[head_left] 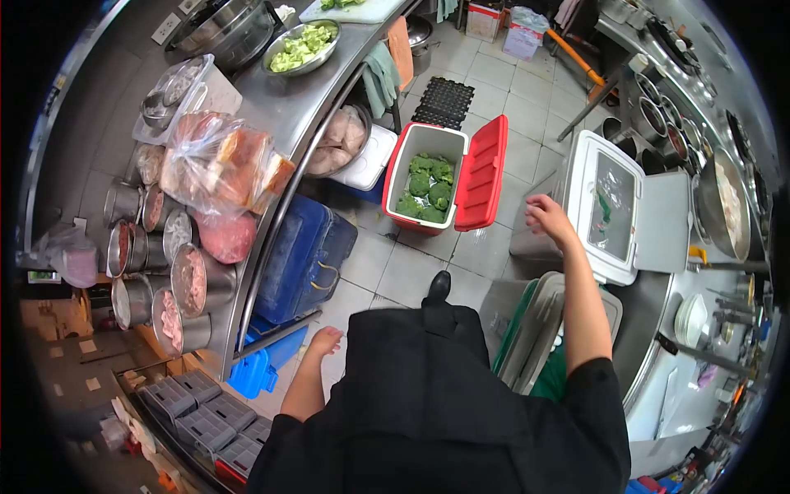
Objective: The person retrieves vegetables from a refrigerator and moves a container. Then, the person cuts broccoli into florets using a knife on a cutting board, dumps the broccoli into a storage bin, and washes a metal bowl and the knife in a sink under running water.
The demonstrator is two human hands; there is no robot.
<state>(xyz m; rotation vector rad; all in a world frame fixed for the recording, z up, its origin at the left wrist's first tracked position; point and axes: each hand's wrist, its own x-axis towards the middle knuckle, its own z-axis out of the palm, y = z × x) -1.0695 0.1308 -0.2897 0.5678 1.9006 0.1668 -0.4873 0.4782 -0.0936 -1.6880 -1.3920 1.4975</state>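
My left hand hangs low over the floor, beside the blue cooler, its fingers loosely apart and nothing in it. Out to the right, my right hand is raised near the white cooler, fingers slightly bent and spread, also empty. Ahead on the tiles stands a red and white cooler with its red lid swung open to the right. Broccoli florets lie inside it. The white cooler has a clear-windowed top and holds something green that is partly hidden.
A steel counter on the left bears meat containers, bagged bread and a bowl of cut greens. A black mat lies beyond the red cooler. Pots, a wok and a knife are on the right.
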